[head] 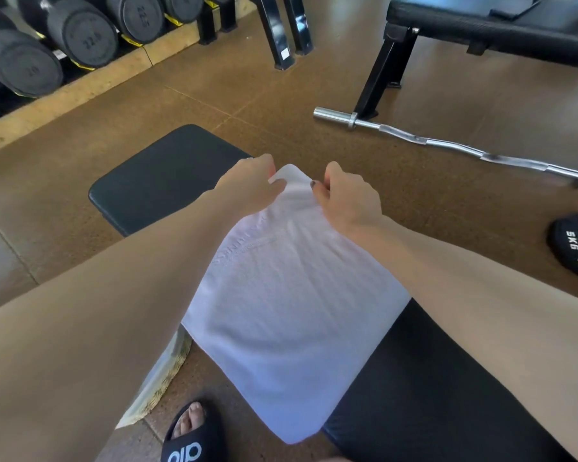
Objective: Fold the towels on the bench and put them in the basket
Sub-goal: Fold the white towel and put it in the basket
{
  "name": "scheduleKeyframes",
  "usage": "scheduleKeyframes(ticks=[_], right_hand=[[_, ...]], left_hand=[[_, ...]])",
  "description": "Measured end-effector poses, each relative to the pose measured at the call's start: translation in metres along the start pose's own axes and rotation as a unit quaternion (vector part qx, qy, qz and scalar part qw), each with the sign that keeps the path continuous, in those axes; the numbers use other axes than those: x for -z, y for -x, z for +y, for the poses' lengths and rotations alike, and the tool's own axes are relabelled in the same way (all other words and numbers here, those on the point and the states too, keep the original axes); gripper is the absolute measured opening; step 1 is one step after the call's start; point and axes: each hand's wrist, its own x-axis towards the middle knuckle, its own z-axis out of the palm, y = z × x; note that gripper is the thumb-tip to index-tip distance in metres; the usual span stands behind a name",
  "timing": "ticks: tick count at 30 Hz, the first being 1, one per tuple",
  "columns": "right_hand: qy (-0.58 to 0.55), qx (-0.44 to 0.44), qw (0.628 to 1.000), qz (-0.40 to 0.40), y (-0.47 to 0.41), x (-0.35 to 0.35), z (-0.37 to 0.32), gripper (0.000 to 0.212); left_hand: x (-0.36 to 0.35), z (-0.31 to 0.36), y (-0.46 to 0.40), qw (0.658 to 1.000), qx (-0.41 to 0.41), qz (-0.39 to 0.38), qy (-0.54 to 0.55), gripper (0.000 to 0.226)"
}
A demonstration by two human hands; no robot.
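Note:
A white towel [291,305] lies stretched along the black padded bench [167,181], its near end hanging past the bench side. My left hand [247,185] pinches the towel's far left corner. My right hand [347,198] grips the far right corner. Both hands hold the far edge slightly raised. A woven basket [167,371] shows partly under my left forearm, on the floor beside the bench; most of it is hidden.
A curl bar [447,145] lies on the brown floor at right, beside a 5 kg plate [574,248]. A second black bench [481,21] stands far right. Dumbbells [47,45] fill a rack at far left. My foot in a black slide [194,435] is at the bottom.

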Motion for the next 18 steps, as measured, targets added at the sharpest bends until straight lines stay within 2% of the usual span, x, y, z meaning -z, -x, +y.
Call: scheduleKeyframes(ticks=[5, 15, 18], right_hand=[[0.02, -0.01, 1.0, -0.014, 0.0, 0.003, 0.008, 0.03], [0.089, -0.041, 0.994, -0.044, 0.004, 0.013, 0.018, 0.052], [0.089, -0.052, 0.993, -0.063, 0.011, 0.021, 0.028, 0.057]], left_hand=[[-0.015, 0.004, -0.011, 0.997, 0.032, 0.047, 0.046, 0.012], [-0.032, 0.005, -0.006, 0.993, 0.027, 0.097, -0.061, 0.017], [-0.034, 0.008, -0.001, 0.992, 0.016, 0.111, -0.057, 0.021]])
